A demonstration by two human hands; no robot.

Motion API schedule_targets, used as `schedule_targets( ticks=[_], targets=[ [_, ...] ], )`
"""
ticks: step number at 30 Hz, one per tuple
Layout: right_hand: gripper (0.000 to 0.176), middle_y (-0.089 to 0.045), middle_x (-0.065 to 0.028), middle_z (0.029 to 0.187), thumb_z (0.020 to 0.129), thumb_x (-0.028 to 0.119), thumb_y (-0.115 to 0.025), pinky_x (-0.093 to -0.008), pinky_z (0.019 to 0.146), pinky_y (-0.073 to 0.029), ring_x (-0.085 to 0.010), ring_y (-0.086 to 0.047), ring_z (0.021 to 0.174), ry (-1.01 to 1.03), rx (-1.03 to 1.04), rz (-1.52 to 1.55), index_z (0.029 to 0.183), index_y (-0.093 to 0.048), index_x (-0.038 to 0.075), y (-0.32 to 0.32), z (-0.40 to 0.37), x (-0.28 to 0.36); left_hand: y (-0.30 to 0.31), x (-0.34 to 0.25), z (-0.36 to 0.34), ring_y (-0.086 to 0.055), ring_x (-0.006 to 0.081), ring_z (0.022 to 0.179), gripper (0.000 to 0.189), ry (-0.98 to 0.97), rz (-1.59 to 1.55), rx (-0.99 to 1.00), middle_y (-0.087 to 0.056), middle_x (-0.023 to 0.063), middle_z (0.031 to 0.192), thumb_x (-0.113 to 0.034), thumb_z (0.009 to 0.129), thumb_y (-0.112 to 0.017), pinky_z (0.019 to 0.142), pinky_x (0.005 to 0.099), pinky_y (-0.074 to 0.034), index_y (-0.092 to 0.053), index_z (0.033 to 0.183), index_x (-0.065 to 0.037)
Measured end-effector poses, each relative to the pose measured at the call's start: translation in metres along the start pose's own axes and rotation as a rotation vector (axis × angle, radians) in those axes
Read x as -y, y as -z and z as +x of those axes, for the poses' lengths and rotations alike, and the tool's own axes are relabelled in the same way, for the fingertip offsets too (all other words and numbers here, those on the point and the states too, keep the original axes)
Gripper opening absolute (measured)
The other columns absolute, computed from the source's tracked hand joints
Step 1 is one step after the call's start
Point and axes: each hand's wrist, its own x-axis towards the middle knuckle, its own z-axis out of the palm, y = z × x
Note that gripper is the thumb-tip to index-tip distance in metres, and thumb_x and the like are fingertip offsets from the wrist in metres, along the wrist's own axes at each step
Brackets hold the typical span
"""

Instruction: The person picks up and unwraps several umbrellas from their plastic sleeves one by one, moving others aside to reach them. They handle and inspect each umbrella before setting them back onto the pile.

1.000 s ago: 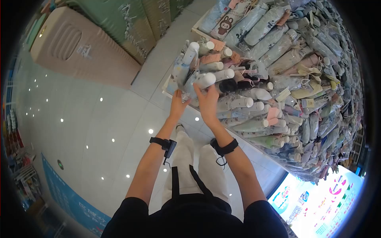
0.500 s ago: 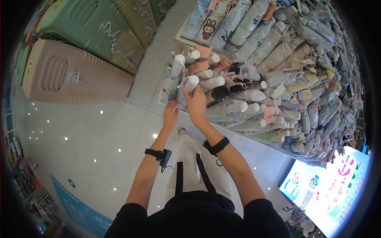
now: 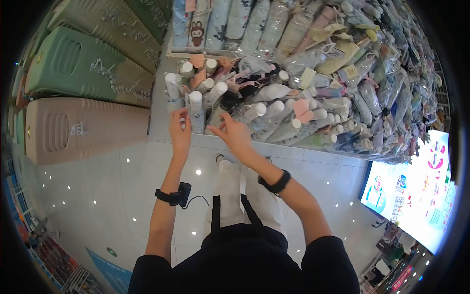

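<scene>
Folding umbrellas in clear plastic sleeves stand packed at the near-left corner of a display. An umbrella with a white handle (image 3: 196, 104) rises upright between my two hands. My left hand (image 3: 180, 134) is at its left side, fingers slightly curled and apart, right at the display's front edge. On the other side, my right hand (image 3: 236, 134) has thumb and forefinger spread, with nothing between them. Just beyond its fingertips is an umbrella with a black handle (image 3: 228, 101). Another white-handled umbrella (image 3: 172, 84) stands past my left hand.
More wrapped umbrellas (image 3: 286, 115) with orange tags (image 3: 303, 111) are heaped to the right. A pink suitcase (image 3: 93, 125) and a green suitcase (image 3: 83, 63) stand at left. A bright lit screen (image 3: 409, 188) is at lower right. Glossy tiled floor (image 3: 117, 181) lies below.
My right hand has come off the white-handled umbrella and its fingers have spread. My hands have moved apart. The view has shifted, so the display appears farther left.
</scene>
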Motion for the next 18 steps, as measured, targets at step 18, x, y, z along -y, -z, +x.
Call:
schedule_targets(
  ticks=[18],
  targets=[
    [0.036, -0.051, -0.0041, 0.059, 0.088, 0.037, -0.045, -0.0292, 0.053, -0.036, -0.0154, -0.044, 0.050, 0.253, -0.429, -0.217, 0.073, -0.050, 0.004, 0.409, -0.252, 0.038, -0.138, -0.134, -0.054, -0.052, 0.0147, 0.080, 0.015, -0.292, 0.067, 0.199, -0.050, 0.0069, 0.094, 0.001, 0.083, -0.051, 0.068, 0.0254, -0.044, -0.054, 0.097, -0.002]
  ],
)
